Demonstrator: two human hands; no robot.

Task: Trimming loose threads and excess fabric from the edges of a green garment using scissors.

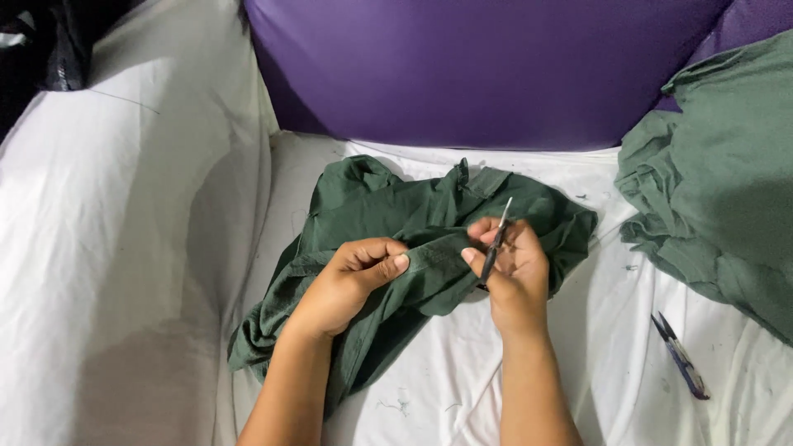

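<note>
Here, both hands work at the middle of a white-sheeted surface [512, 380] that looks like a bed or padded bench; which of the two cannot be told. A dark green garment [388, 223] lies crumpled on the sheet, spreading from the centre toward the near left, where its lower folds trail close to the left forearm.

The left hand [355, 277] is closed in a pinch, thumb pressed over the curled fingers, gripping a fold of the green garment and holding it taut toward the other hand. The right hand [514, 268] is closed around a small thread snipper [497, 239], its dark body held between thumb and fingers and its pale metal tip pointing up and away from the person. The tip stands just above the stretched edge of cloth between the two hands; whether the blades touch the fabric cannot be told.

Toward the right edge of the sheet, well apart from the hands, lies a second snipper [681, 357] with a bluish handle, flat on the sheet. Beyond it, at the far right corner, sits a heap of green cloth [727, 173]. A purple cushion [479, 66] runs along the far edge, and bits of cut thread [395, 405] speckle the sheet near the front.
</note>
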